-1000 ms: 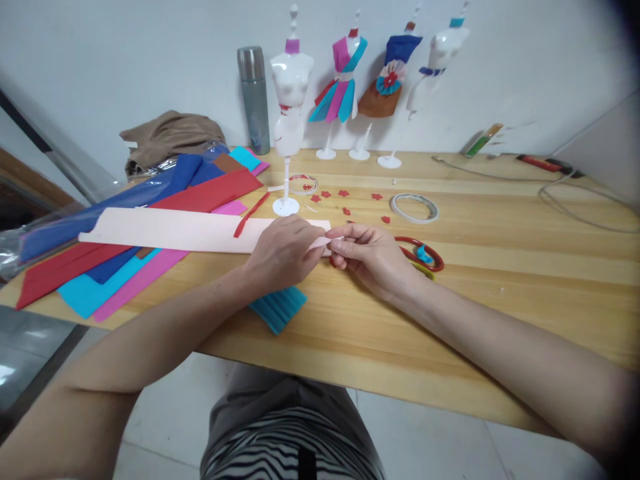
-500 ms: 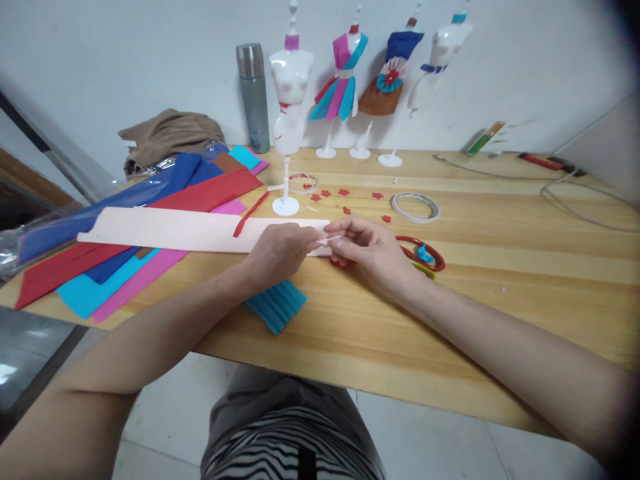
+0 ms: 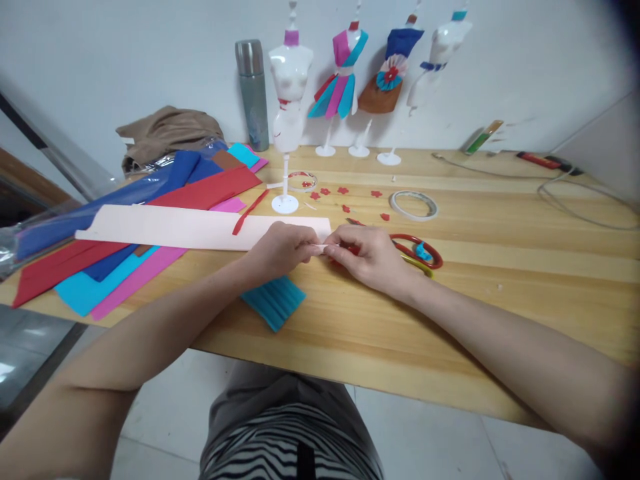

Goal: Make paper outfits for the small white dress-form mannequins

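Note:
My left hand (image 3: 287, 250) and my right hand (image 3: 367, 257) meet over the table, each with thumb and fingers pinched on a small pale pink strip of paper (image 3: 320, 249). Most of the strip is hidden by the fingers. Behind and to the left lies a long pale pink sheet of crepe paper (image 3: 190, 227), with a narrow red strip (image 3: 250, 212) across it. A folded teal piece of crepe paper (image 3: 275, 303) rests just below my left hand. Scissors with red and yellow handles (image 3: 434, 252) lie partly under my right hand, a bit of blue on them.
A white mannequin (image 3: 290, 80) stands behind my hands, with several dressed ones along the wall. Small red paper flowers (image 3: 343, 191) and a tape roll (image 3: 413, 205) lie beyond. Coloured crepe sheets (image 3: 210, 187) pile up at left, near a grey thermos (image 3: 253, 97).
My right hand's fingers have curled in, and both hands now pinch the pink strip closer together and slightly lower. The things on the table stay where they were.

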`<state>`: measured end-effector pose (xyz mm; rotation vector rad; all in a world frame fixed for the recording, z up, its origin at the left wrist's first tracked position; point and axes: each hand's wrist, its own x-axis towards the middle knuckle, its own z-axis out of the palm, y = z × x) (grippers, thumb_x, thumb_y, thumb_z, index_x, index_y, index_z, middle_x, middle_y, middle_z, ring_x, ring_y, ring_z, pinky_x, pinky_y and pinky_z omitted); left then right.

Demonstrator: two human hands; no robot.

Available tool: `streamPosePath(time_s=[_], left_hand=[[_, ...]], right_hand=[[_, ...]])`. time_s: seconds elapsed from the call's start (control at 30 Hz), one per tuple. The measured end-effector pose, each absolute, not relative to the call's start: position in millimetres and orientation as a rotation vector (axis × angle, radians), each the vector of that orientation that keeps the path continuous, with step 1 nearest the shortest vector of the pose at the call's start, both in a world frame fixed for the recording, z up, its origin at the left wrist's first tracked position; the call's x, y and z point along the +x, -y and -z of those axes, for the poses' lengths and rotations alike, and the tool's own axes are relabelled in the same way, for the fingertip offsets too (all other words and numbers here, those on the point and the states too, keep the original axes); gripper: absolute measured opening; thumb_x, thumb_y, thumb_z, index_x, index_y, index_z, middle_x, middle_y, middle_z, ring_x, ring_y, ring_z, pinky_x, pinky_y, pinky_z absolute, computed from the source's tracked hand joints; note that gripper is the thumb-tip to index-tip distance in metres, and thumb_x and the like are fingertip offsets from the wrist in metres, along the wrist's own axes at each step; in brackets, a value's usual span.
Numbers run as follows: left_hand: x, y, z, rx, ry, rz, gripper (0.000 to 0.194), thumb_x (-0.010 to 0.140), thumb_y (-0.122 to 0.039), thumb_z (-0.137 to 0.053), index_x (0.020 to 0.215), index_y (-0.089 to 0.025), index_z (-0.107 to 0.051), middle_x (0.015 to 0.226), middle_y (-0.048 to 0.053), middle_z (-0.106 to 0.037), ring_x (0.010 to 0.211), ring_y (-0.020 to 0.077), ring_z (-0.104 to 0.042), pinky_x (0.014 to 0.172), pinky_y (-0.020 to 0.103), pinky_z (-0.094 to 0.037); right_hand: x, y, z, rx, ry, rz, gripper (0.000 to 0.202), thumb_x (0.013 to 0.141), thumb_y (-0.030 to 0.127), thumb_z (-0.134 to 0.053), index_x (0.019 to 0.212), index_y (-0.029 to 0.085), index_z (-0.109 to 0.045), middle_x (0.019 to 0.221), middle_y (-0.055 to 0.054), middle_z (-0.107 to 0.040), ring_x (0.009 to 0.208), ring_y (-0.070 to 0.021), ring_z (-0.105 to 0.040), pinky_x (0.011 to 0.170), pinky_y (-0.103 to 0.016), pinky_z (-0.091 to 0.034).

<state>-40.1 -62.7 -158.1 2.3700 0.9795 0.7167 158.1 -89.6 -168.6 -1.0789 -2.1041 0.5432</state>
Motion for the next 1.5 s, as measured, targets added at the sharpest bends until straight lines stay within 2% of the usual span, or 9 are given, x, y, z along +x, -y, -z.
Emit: streamPosePath(time_s=[0.33, 0.57, 0.77, 0.93, 1.03, 1.13, 1.27, 1.37, 1.5], left_hand=[[-43.7, 56.6, 153.0, 2.319, -1.047, -0.676, 0.024, 0.084, -0.025, -0.064, 0.063, -0.014, -0.064, 0.053, -0.003, -0.060, 0.051, 0.0077, -0.048, 0.055, 0.021, -0.034], [-47.6, 44.7, 168.5, 2.539, -1.245, -0.732, 0.014, 0.086, -0.024, -0.062, 0.082, -0.015, -0.071, 0.082, 0.005, -0.074, 0.074, 0.0161, -0.062, 0.067, 0.027, -0.041], [-46.4, 39.2, 179.2, 2.673, -1.198, -0.795, 0.013, 0.086, -0.025, -0.062, 0.080, -0.015, -0.069, 0.086, 0.008, -0.071, 0.087, 0.0212, -0.061, 0.080, 0.034, -0.047], [-46.3, 32.7, 191.8, 2.743, -1.101, -0.762, 0.008, 0.082, -0.020, -0.065, 0.079, -0.014, -0.068, 0.094, 0.011, -0.072, 0.098, 0.0245, -0.063, 0.092, 0.041, -0.049], [-45.5, 32.7, 194.7, 2.738, -1.037, -0.819, 0.011, 0.079, -0.019, -0.068, 0.088, -0.015, -0.070, 0.101, 0.012, -0.073, 0.103, 0.0258, -0.064, 0.096, 0.045, -0.049], [-43.3, 39.3, 187.7, 2.598, -1.010, -1.039, 0.019, 0.079, -0.020, -0.068, 0.097, -0.015, -0.071, 0.107, 0.013, -0.073, 0.107, 0.0257, -0.064, 0.099, 0.045, -0.049], [-37.2, 59.2, 165.4, 2.115, -1.005, -1.064, 0.020, 0.086, -0.025, -0.058, 0.095, -0.014, -0.072, 0.090, 0.009, -0.076, 0.081, 0.0171, -0.069, 0.073, 0.030, -0.056], [-32.3, 74.4, 150.2, 1.613, -0.933, -0.853, 0.032, 0.093, -0.036, -0.050, 0.095, -0.011, -0.070, 0.071, 0.007, -0.072, 0.056, 0.0124, -0.064, 0.048, 0.023, -0.049], [-28.3, 83.6, 142.6, 1.258, -0.883, -0.801, 0.022, 0.085, -0.027, -0.065, 0.097, -0.010, -0.067, 0.066, 0.005, -0.071, 0.053, 0.0109, -0.065, 0.049, 0.021, -0.052]], right_hand=[[167.9, 83.4, 155.1, -1.119, 1.967, -0.717, 0.017, 0.085, 0.032, -0.060, 0.074, 0.021, -0.067, 0.072, -0.004, -0.067, 0.067, -0.0189, -0.059, 0.065, -0.034, -0.045], [220.8, 52.7, 142.4, -1.249, 2.091, -0.790, 0.017, 0.079, 0.035, -0.069, 0.078, 0.019, -0.072, 0.080, -0.007, -0.071, 0.071, -0.0192, -0.062, 0.068, -0.036, -0.046], [217.9, 51.8, 143.3, -1.144, 2.490, -0.661, 0.026, 0.066, 0.019, -0.081, 0.091, 0.019, -0.076, 0.093, -0.006, -0.070, 0.085, -0.0199, -0.060, 0.077, -0.035, -0.042], [209.0, 52.5, 149.9, -1.065, 2.627, -0.542, 0.012, 0.070, 0.008, -0.071, 0.070, 0.020, -0.070, 0.075, -0.002, -0.061, 0.072, -0.0158, -0.054, 0.069, -0.032, -0.040], [210.8, 52.4, 150.7, -1.115, 2.509, -0.659, 0.006, 0.076, 0.019, -0.069, 0.070, 0.021, -0.070, 0.070, -0.001, -0.062, 0.065, -0.0152, -0.053, 0.062, -0.030, -0.039], [206.9, 57.9, 147.6, -1.186, 2.225, -0.997, 0.017, 0.076, 0.036, -0.071, 0.073, 0.019, -0.071, 0.067, -0.002, -0.065, 0.059, -0.0150, -0.054, 0.057, -0.029, -0.039], [188.6, 72.0, 144.3, -1.135, 1.822, -1.406, 0.030, 0.068, 0.046, -0.079, 0.070, 0.018, -0.066, 0.068, -0.004, -0.069, 0.061, -0.0155, -0.061, 0.060, -0.029, -0.046], [175.2, 81.9, 143.8, -1.149, 1.781, -1.258, 0.031, 0.069, 0.045, -0.078, 0.068, 0.018, -0.063, 0.060, 0.001, -0.062, 0.056, -0.0124, -0.055, 0.055, -0.027, -0.042], [166.7, 90.1, 141.9, -1.147, 1.927, -0.963, 0.022, 0.073, 0.040, -0.076, 0.078, 0.020, -0.069, 0.070, -0.001, -0.066, 0.062, -0.0145, -0.054, 0.059, -0.030, -0.042]])
